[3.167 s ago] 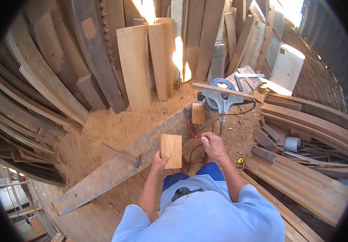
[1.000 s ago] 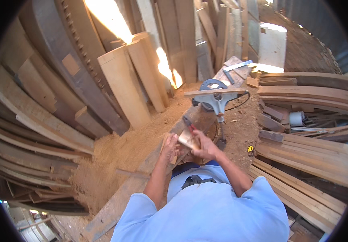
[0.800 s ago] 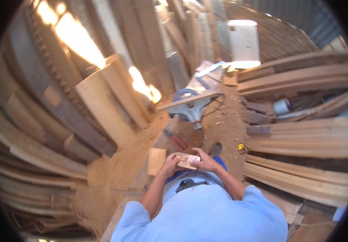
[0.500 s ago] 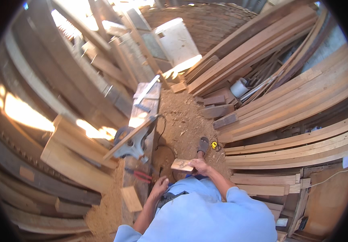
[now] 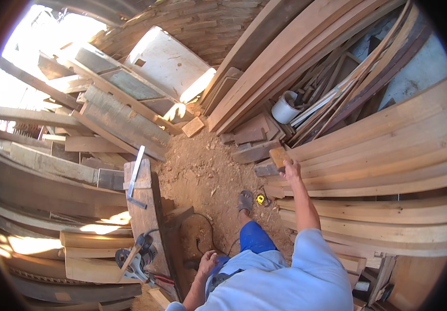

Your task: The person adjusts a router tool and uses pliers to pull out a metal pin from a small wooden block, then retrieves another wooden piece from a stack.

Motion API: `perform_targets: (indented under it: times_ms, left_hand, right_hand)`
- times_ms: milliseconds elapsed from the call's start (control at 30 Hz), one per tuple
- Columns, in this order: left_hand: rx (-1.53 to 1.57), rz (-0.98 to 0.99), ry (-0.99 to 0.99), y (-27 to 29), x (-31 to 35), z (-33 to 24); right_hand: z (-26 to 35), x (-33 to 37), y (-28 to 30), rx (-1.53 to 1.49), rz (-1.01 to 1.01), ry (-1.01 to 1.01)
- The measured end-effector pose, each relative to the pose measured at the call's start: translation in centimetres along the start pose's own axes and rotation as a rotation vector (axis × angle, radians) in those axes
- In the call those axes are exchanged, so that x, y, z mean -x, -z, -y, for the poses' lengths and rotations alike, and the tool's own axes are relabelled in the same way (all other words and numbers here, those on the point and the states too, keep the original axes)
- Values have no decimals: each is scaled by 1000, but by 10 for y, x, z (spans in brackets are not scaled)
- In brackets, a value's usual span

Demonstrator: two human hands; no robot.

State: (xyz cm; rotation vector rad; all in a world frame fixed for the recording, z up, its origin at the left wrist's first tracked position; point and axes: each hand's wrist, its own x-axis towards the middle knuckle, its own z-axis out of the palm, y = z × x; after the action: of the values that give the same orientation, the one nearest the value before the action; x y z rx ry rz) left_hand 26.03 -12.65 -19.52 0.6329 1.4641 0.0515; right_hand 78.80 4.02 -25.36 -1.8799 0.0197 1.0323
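Moved: view swung right since half a second ago; right hand (image 5: 289, 168) now stretched out from the lap toward the lumber, carrying the small wood block (image 5: 279, 156).
Right hand: arm extended forward, fingers clamped on the block's lower edge.
Small wood block: held just above short offcuts (image 5: 257, 152), beside the stacked long planks (image 5: 389, 150).
Left hand: (image 5: 208, 258) low by the knee, near a black cable (image 5: 202, 228); fingers loosely curled, holding nothing visible.
Bench: long timber beam (image 5: 148, 207) at left, metal square (image 5: 135, 171) lying on it, power saw (image 5: 138, 259) at its near end.
Ground: sawdust, yellow tape measure (image 5: 260, 199) just beside the sandalled foot (image 5: 244, 199).
Background: white bucket (image 5: 285, 108) among leaning boards.
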Motion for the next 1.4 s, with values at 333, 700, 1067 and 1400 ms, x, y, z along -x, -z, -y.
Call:
perform_targets:
  times_ms: [333,700,1067,1400]
  left_hand:
    - [56,-45,143,-37,-19,-58]
    - [39,-145,270,-40,-26,-60]
    - [89,-112,259,-44,-23,-60]
    - [106,-48,107,-31,-67,-85]
  right_hand:
    - [166,-183,16,315,-290,277]
    - [226,-318,6,543,-414,445]
    - [114,-255,-63,764,6,623]
    - [-42,-120,-49,1106,374,348]
